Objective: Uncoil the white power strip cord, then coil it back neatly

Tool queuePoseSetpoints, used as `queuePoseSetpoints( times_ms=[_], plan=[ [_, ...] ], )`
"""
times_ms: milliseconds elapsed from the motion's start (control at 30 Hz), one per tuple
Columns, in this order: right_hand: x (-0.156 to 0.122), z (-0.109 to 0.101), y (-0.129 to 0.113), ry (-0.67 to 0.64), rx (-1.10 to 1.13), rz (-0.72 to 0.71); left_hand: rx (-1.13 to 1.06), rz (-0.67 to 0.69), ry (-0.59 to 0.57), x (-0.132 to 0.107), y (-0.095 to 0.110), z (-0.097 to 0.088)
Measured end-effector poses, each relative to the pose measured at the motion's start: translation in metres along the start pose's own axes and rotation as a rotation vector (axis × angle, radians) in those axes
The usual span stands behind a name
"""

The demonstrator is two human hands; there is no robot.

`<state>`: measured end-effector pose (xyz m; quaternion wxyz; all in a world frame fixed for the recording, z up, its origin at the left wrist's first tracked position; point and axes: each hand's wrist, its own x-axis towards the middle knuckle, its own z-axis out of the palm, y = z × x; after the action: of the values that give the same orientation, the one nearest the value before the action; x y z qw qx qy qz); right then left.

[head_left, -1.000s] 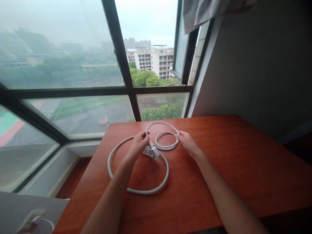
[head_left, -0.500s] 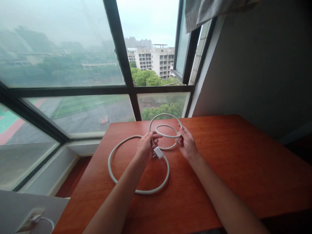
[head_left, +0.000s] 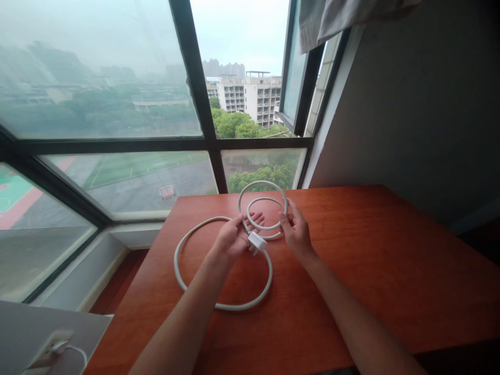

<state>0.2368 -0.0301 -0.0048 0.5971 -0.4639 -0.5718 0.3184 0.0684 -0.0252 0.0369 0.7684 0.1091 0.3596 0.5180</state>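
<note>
A thick white power cable (head_left: 269, 265) lies partly on the table in a wide loop, with smaller coils raised above it between my hands. My left hand (head_left: 230, 237) is palm up, supporting the cable near its plug, with the thumb by the cable and the other fingers stretched out beneath. The white plug (head_left: 257, 240) hangs just beyond the palm, its prongs pointing down. My right hand (head_left: 297, 232) pinches the right side of the coils between thumb and fingers. The cable's other end cannot be made out.
The reddish-brown wooden table (head_left: 375, 260) reaches back to a dark-framed window (head_left: 156, 146). A grey curtain (head_left: 332, 23) hangs at the top right. At the lower left, a wall socket (head_left: 50, 350) holds a white plug with a thin cord.
My left fingers have opened out flat under the cable, and the plug has turned to show its side and prongs. My right hand has shifted slightly left with the coils.
</note>
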Motion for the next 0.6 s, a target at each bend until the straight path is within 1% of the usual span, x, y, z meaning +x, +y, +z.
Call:
queuePoseSetpoints(
  times_ms=[100, 167, 400, 500, 600],
  plan=[
    [-0.0059, 0.0024, 0.0000, -0.022, -0.154, -0.115, -0.109, -0.022, 0.000, 0.0042, 0.0009, -0.0017],
    [-0.0081, 0.0032, -0.0005, -0.034, -0.213, -0.164, -0.161, -0.027, -0.007, 0.0058, 0.0007, -0.0023],
    [-0.0108, 0.0065, -0.0015, -0.064, -0.308, -0.186, -0.281, -0.031, 0.077, 0.0014, 0.0016, 0.0012],
    [-0.0119, 0.0081, -0.0028, -0.052, -0.391, -0.227, -0.293, -0.025, 0.104, 0.0007, 0.0028, 0.0012],
    [-0.0119, 0.0085, -0.0022, -0.031, -0.491, -0.273, -0.275, -0.012, 0.101, 0.0024, 0.0034, 0.0001]
  ],
)
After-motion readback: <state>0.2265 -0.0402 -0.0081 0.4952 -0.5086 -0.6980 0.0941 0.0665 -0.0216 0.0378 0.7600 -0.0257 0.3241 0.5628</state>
